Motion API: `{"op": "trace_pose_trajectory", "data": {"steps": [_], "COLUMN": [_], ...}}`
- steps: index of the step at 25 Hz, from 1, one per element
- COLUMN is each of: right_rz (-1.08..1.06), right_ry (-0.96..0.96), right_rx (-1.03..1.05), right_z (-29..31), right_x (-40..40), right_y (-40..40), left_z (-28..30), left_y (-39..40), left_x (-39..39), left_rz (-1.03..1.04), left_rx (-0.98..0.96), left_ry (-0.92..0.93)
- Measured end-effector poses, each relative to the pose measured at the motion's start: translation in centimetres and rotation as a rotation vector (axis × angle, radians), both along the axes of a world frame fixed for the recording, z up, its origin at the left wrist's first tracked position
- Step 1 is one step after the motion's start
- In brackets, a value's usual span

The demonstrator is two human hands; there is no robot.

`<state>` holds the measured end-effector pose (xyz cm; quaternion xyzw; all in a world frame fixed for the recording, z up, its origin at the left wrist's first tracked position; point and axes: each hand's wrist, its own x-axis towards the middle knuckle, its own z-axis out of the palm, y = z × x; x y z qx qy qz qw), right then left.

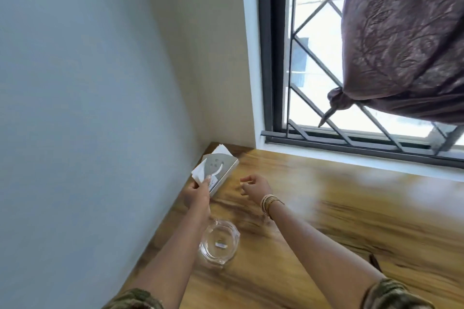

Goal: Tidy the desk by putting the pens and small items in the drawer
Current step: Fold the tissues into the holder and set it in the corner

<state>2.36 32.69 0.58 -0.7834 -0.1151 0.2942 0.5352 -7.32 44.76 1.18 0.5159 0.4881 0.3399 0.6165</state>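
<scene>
A metal napkin holder [222, 167] stuffed with white paper napkins stands in the far left corner of the wooden desk [339, 221], against the wall. My left hand [197, 195] grips its near end, thumb on the metal face. Just to the right, my right hand [256, 187] hovers above the desk with fingers loosely curled and nothing in it; bangles circle its wrist. A clear glass ashtray [218, 242] sits on the desk under my left forearm, holding a small scrap. No pens and no drawer are in view.
A pale wall [88, 108] runs along the desk's left edge. A barred window [313, 70] with a dark frame stands behind the desk, and a knotted purple curtain [406, 40] hangs at the upper right.
</scene>
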Motion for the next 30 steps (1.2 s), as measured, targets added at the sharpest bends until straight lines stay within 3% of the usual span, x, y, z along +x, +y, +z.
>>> {"op": "trace_pose_trajectory", "data": {"steps": [4,11,30], "right_rz": [0.060,0.204,0.253], "right_ry": [-0.184,-0.314,-0.392], "right_rx": [-0.176,-0.270,-0.248], "right_z": [-0.6,-2.8,-2.6], "right_x": [-0.3,0.5,0.7], "right_y": [2.5,2.6,1.3], "left_z": [-0.7,-1.3,-2.2], "left_y": [3.0,4.4,4.0], "left_x": [0.9,2.7,3.2], "left_rz": [0.061,0.092,0.108], "left_rx": [0.014,0.059,0.141], "left_ry": [0.055,0.120,0.208]}}
